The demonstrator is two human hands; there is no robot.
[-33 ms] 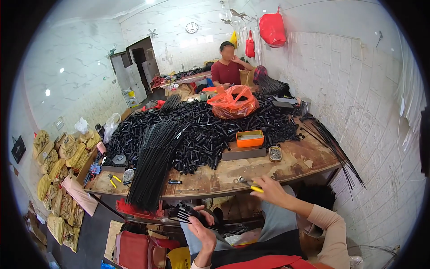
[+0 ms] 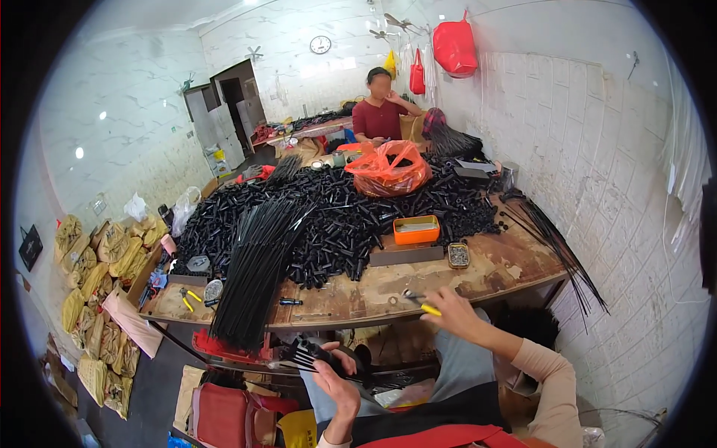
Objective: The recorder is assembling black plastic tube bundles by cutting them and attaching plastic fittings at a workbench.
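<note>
In the lower middle of the frame, the person's left hand [image 2: 337, 384] is curled around a bunch of thin black rods [image 2: 305, 354]. The rods fan out to the left past the fingers. The hand holds them low, below the edge of the wooden table [image 2: 493, 272].

The right hand [image 2: 452, 312] is a little higher, to the right of the middle. Its fingers are pinched around a small tool with a yellow handle [image 2: 424, 307]. The tool's dark tip points left, just over the near edge of the table.

A big bundle of long black rods [image 2: 258, 272] leans across the table, from its middle down to its front left edge. Behind it, a huge pile of short black tubes [image 2: 336, 216] covers most of the table. An orange box [image 2: 417, 229] sits at the right side of that pile. Just below and right of it is a little tray of small metal bits [image 2: 458, 255]. An orange plastic bag [image 2: 388, 168] sits on the far part of the pile.

More thin black rods [image 2: 556, 246] hang off the right end of the table, by the white wall. At the top middle of the frame, another person in a dark red shirt [image 2: 379, 116] sits at the far end. Yellow sacks [image 2: 93, 276] are piled on the floor at the left.
</note>
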